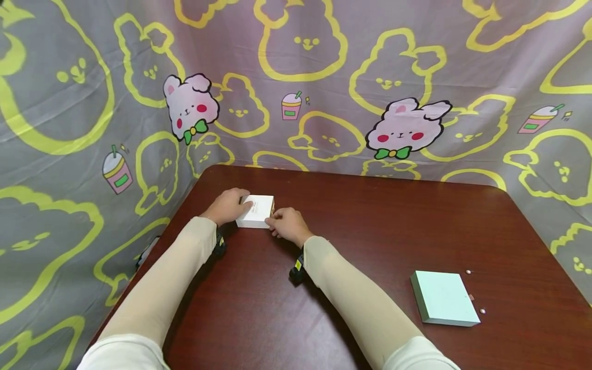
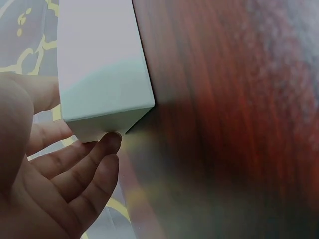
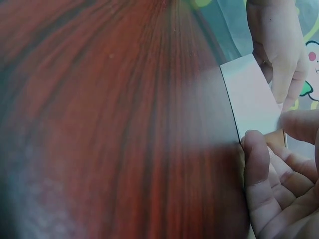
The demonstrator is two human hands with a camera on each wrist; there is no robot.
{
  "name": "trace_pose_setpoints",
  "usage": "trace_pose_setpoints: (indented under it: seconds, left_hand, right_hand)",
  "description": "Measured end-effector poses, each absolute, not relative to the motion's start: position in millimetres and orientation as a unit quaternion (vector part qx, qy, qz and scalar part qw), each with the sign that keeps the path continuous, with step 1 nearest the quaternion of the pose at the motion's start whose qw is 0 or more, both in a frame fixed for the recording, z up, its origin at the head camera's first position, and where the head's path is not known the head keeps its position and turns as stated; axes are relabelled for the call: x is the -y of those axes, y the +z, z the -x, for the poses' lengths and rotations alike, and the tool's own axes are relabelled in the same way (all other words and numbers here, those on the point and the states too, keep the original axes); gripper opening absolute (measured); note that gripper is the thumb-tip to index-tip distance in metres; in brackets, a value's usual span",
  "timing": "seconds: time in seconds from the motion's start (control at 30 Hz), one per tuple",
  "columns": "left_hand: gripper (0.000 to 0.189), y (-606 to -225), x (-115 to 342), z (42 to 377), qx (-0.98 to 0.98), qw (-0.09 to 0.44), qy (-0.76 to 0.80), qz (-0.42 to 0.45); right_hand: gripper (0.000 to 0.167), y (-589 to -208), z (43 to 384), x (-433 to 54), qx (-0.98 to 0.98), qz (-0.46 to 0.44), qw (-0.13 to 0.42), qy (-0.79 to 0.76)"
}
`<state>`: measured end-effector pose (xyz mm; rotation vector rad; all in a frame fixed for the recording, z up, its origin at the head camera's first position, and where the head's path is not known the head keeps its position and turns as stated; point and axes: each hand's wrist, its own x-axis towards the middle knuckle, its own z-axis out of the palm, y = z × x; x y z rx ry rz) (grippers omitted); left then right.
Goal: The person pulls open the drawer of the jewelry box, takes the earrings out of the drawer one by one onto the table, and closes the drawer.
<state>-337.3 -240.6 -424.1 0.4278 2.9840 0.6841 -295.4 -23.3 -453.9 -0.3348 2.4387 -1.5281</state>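
A small white box (image 1: 260, 211) with fine printing on its lid lies toward the far left of the brown table. My left hand (image 1: 227, 206) holds its left end, thumb over the top; in the left wrist view, the fingertips (image 2: 112, 142) rest against the end face. At the opposite end, my right hand (image 1: 289, 224) pinches the box around its right edge. The right wrist view shows one fingertip (image 3: 255, 142) at a lower corner and the thumb close to the top edge. A strip of gold-brown shows at that end, partly hidden by the fingers.
A pale mint-green box (image 1: 445, 298) sits at the front right of the table (image 1: 351, 236), with a small tab at its right side. Beside it lie two small shiny white round pieces, one farther back (image 1: 468, 272), one nearer (image 1: 483, 311). Patterned curtains (image 1: 324, 139) hang around the table.
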Motion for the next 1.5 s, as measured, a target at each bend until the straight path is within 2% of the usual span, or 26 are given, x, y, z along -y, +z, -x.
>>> trace_pose_setpoints:
  seconds: [1.07, 1.5]
  left_hand:
    - [0.053, -423.5, 223.6, 311.2, -0.959, 0.033, 0.226, -0.169]
    - [0.051, -427.6, 219.8, 302.6, -0.955, 0.019, 0.23, -0.186]
  right_hand:
    - [0.018, -453.1, 273.4, 1.1, -0.834, 0.12, 0.126, -0.523]
    - [0.018, -452.1, 265.6, -7.2, -0.837, 0.123, 0.132, -0.517]
